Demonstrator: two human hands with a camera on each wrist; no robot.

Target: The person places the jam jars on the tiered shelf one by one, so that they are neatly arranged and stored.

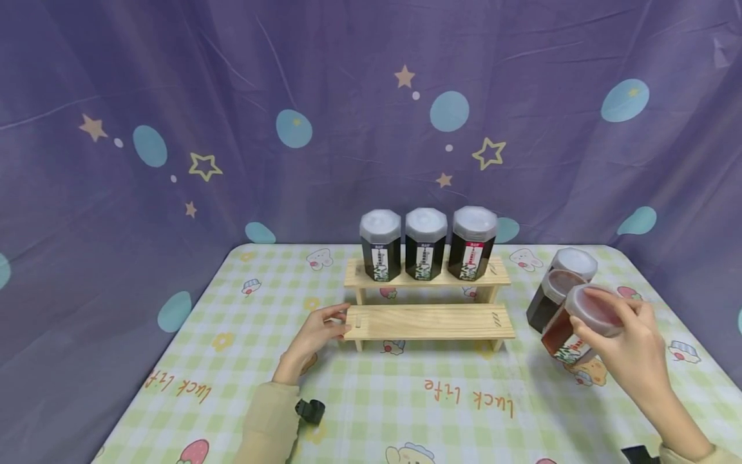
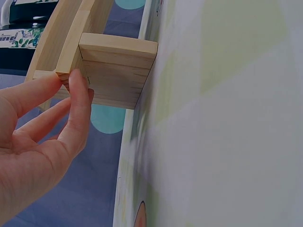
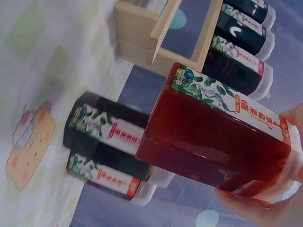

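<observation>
A two-tier wooden shelf (image 1: 429, 322) stands on the table. My left hand (image 1: 315, 335) pinches the left end of its lower board between thumb and fingertips, as the left wrist view shows closely. My right hand (image 1: 634, 348) grips the clear lid of a jar of reddish-brown contents (image 3: 213, 142), tilted and raised off the cloth. On the table behind it are two more jars, one with dark contents (image 3: 106, 135) and another beside it (image 3: 102, 175). The right wrist view shows the held jar's white label with leaves and red characters.
Three dark jars with clear lids, a left one (image 1: 380, 248), a middle one (image 1: 426, 248) and a right one (image 1: 472, 248), line the upper tier. A green-and-white checked cloth (image 1: 359, 399) covers the table. Behind hangs a purple patterned curtain (image 1: 359, 84).
</observation>
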